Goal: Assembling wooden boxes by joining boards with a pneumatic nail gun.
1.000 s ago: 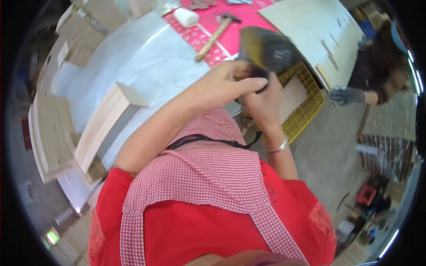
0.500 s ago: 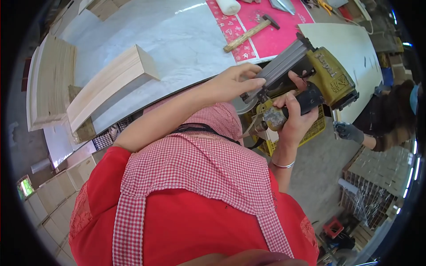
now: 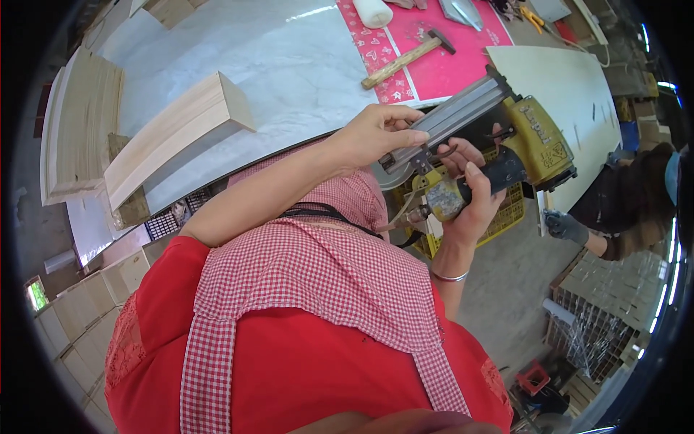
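Nail gun [image 3: 538,137] held by counter [image 3: 289,65], right fingers [image 3: 478,184] clamped on handle [image 3: 504,171], left fingers [image 3: 409,137] pinching rail [image 3: 463,110]. Hammer [image 3: 405,62], curved wooden piece [image 3: 173,134] on top; yellow crate [image 3: 514,210] below, grey floor [image 3: 495,282].

With a plain grey floor [image 3: 499,300] at the right and a table [image 3: 289,65] topped in pale marbled sheeting and a pink cover [image 3: 470,69]. Lit along the right rim by a broken row of white lights [image 3: 659,307], with a small green-tinged bright patch [image 3: 35,294] at far left. Cluttered at lower right around a stack [image 3: 603,286] partly under clear plastic [image 3: 584,340].
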Demonstrator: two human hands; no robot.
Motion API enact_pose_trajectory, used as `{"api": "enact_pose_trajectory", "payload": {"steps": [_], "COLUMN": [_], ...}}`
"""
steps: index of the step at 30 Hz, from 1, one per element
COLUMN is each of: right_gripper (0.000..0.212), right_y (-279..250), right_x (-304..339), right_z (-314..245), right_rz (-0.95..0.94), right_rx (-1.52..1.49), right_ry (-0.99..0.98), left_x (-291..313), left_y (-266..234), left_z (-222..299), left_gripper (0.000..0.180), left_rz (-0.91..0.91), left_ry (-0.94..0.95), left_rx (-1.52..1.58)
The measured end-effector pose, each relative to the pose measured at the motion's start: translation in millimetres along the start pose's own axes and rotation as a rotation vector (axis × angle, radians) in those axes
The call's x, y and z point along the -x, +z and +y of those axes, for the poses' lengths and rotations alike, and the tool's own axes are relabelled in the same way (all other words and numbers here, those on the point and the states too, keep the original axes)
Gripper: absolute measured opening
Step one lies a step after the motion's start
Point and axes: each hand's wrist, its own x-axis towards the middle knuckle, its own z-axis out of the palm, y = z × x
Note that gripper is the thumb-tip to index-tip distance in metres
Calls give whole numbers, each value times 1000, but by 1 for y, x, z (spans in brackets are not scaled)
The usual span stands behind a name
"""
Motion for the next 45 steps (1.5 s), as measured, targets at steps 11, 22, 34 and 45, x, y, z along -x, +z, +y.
{"api": "enact_pose_trajectory", "payload": {"steps": [11, 22, 34, 45], "right_gripper": [58, 37, 33, 27], "right_y": [3, 28, 120, 137], "right_x": [-19, -38, -55, -52], "right_z": [2, -7, -48, -33], "right_rz": [92, 30, -358, -382], "right_rx": [23, 121, 997, 1227], "right_ry": [-26, -77, -519, -683], "left_x": [41, -52, -62, -55], "left_y": [-31, 8, -3, -68], "left_z": [-28, 43, 75, 51], "left_gripper": [39, 62, 47, 64], "left_rz": [106, 233, -95, -63], "left_ry": [-113, 62, 343, 295], "left_rx": [-44, 192, 1177, 1313]}}
